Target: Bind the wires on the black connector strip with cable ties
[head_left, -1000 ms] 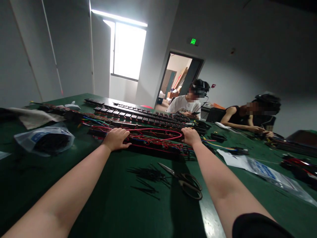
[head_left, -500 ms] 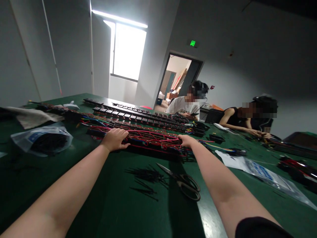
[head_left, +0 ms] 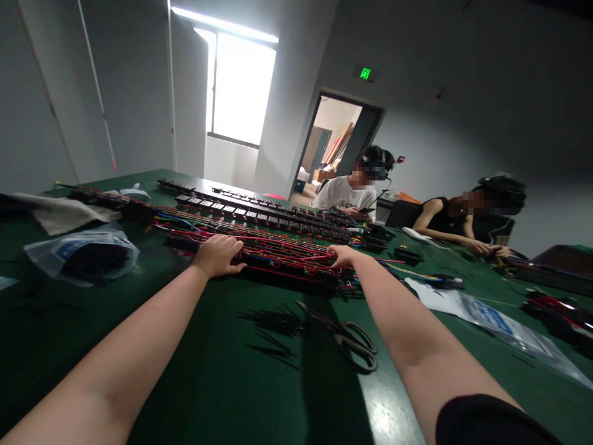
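Note:
A long black strip with red wires point(head_left: 287, 252) running along its open top lies across the green table before me. My left hand point(head_left: 220, 255) is wrapped over its left part, fingers on the far side and thumb on the near side. Towards its right end my right hand point(head_left: 343, 254) holds the strip's edge and wires with bent fingers; some fingertips are hidden. On the near side lie a pile of black cable ties point(head_left: 273, 322) and a pair of scissors point(head_left: 345, 340) with dark handles, its blades pointing away to the left.
Behind are rows of black socket strips point(head_left: 264, 216). A plastic bag of black pieces point(head_left: 92, 256) and a grey cloth point(head_left: 65, 213) lie left. A flat plastic bag point(head_left: 495, 321) and red-wired parts point(head_left: 556, 315) lie right. Two people sit across the green table point(head_left: 222, 383).
My right hand has shifted slightly left along the wired strip. The left hand keeps its grip, and the view has tipped down a little.

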{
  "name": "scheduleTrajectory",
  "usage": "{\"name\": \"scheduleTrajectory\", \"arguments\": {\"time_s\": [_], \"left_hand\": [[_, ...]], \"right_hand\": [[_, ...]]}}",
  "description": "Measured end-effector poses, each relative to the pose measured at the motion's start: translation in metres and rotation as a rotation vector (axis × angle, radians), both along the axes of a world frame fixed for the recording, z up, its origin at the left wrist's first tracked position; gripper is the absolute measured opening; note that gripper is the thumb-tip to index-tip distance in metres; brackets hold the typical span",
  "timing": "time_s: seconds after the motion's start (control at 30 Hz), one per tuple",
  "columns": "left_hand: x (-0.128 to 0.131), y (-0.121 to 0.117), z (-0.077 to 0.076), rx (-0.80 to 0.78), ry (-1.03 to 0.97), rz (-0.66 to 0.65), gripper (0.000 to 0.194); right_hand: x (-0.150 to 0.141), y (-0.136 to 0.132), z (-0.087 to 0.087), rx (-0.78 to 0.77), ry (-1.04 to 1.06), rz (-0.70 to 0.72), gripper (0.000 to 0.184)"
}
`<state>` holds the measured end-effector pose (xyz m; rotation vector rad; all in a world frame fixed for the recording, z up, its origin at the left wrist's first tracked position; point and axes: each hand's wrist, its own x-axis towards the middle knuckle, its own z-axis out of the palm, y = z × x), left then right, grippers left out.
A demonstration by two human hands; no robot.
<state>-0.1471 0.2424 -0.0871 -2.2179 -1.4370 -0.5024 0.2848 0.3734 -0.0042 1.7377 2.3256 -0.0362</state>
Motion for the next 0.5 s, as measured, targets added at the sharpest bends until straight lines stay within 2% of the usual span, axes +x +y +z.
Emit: {"name": "scheduleTrajectory", "arguments": {"time_s": [0.3, 0.5], "left_hand": [[0.002, -0.001, 0.002, -0.026, 0.016, 0.036, 0.036], [0.002, -0.001, 0.002, -0.039, 0.014, 0.038, 0.036]], "right_hand": [[-0.009, 0.004, -0.013, 0.081, -0.043, 0.041, 0.036], [-0.005, 0.006, -0.018, 0.043, -0.075, -0.039, 0.036]]}}
